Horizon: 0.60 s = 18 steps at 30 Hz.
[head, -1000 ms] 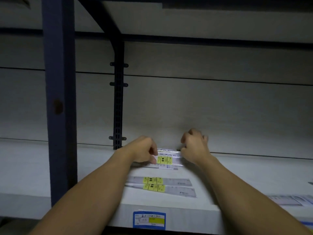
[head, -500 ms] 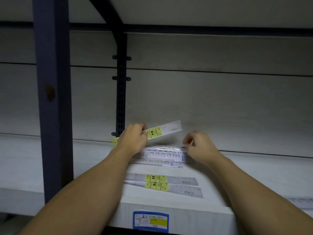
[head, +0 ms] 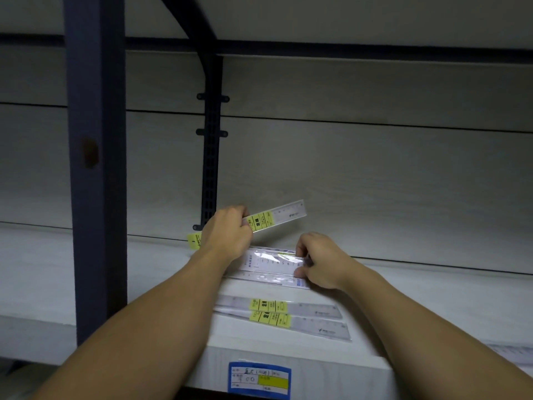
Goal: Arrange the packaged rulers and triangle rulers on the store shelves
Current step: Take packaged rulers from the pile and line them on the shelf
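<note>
We log the shelf (head: pixel 432 301) first. Since a second ago, left hand (head: pixel 227 235) has lifted one packaged ruler (head: pixel 274 219), grip pinching it above the ruler stack (head: pixel 271 265); right hand (head: pixel 320 261) grip pinches the stack's end. Sorting continues.

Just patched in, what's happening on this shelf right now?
A person is stocking packaged rulers. The left hand holds one yellow-labelled ruler lifted above the shelf, tilted up to the right. The right hand pinches the end of a small stack of rulers lying on the shelf. Two more yellow-labelled rulers lie flat nearer the front edge, above a blue price tag.
</note>
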Tool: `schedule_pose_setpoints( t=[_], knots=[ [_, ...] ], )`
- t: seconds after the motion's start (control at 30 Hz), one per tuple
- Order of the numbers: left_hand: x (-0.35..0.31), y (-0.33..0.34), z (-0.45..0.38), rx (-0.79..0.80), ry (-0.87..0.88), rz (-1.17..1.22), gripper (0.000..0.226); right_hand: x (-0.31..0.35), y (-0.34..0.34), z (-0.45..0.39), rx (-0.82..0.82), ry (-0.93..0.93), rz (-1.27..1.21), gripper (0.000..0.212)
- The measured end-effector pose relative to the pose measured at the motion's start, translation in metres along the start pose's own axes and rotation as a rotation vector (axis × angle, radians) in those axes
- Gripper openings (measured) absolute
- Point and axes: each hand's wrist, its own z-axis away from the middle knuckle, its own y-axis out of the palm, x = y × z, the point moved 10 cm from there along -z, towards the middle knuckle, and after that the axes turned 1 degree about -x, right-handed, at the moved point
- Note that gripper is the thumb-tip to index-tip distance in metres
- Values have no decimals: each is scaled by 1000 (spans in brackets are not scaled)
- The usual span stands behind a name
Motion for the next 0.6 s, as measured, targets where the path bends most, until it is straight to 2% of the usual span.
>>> schedule_pose_setpoints(
  t=[0.23, 0.4, 0.6],
  knots=[
    [-1, 0, 2, 2, 1, 0, 14, -1, -14, 6, -86, 3, 13, 20],
    [-3, 0, 2, 0, 17, -21, 13, 2, -26, 9, -156, -25, 68, 4],
    [-2, 0, 2, -22, 30, -48, 11, -2, -36, 13, -211, -28, 1, 14]
  ],
)
